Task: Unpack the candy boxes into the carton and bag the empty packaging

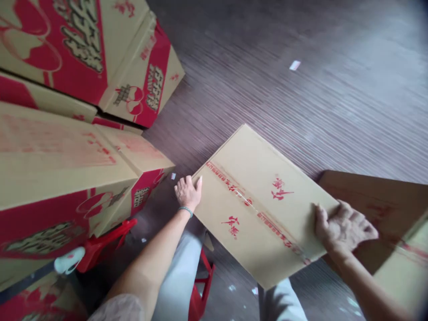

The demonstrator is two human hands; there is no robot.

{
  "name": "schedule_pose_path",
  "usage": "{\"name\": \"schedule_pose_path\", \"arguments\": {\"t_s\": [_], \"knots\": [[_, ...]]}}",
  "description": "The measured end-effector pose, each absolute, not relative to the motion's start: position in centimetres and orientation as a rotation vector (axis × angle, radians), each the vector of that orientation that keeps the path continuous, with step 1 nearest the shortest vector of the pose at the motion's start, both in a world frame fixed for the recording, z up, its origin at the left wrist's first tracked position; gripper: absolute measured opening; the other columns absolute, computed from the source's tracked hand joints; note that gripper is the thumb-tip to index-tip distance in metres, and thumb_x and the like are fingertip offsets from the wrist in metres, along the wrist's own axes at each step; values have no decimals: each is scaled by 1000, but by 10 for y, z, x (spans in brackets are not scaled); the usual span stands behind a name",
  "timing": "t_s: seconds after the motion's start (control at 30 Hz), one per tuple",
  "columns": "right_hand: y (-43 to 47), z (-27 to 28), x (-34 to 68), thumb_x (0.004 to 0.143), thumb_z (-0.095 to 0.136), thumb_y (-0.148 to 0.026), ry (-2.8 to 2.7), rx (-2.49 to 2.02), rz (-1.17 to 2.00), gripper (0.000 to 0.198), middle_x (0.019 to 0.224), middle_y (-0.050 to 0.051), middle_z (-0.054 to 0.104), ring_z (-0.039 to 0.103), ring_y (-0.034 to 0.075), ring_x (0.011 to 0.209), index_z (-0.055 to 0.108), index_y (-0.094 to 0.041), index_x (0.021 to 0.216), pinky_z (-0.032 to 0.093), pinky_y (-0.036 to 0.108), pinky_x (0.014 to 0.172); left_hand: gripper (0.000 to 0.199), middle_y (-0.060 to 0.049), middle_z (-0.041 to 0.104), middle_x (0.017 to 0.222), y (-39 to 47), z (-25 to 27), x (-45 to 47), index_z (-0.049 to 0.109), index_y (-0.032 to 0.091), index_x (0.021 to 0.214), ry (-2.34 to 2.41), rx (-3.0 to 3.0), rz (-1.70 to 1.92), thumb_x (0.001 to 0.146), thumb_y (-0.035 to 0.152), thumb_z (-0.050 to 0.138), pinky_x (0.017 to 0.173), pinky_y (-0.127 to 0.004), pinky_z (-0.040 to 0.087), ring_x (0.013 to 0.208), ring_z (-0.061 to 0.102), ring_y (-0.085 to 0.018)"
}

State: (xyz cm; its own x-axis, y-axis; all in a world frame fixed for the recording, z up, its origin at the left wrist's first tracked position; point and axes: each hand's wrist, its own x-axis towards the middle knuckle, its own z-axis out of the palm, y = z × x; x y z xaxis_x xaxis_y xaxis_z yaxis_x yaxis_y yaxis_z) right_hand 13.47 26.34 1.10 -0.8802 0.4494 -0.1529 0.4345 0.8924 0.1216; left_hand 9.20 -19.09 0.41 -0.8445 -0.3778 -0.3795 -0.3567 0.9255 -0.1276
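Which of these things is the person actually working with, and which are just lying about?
In hand:
- flat tan cardboard box with red printed characters and a taped seam
- left hand gripping its left edge
- right hand gripping its right edge

Lying about:
- stacked red-and-tan printed cartons
- red plastic stool
- plain brown cardboard sheet
- white paper scrap on the floor

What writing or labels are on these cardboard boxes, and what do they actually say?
Taped box held by the left hand and right hand: red brush-style characters in two spots, too blurred to read.
Its red-printed tape strip: print too small to read.
Stacked red-and-tan cartons: large stylised characters and a logo, blurred, not readable.
No numbers legible anywhere.
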Motion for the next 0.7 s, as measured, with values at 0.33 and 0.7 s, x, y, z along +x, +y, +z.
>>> {"name": "schedule_pose_path", "arguments": {"t_s": [0.33,0.7], "knots": [[255,43,130,92,40,-66,2857,584,95,63,119,15,61,49,32,113,56,-17,128,25,50,106,66,-28,42,148,-146,11,91,47,12,144,3043,-523,235,94,55,44,102,-65,36,134,40,-45],[468,77,13,101,35,-49,2787,498,141,45,110,12,67,49,29,109,63,-23,125,25,51,100,62,-12,29,163,130,27,138,41,39,151,2808,640,611,91,48,57,121,-66,13,151,21,-38]]}}
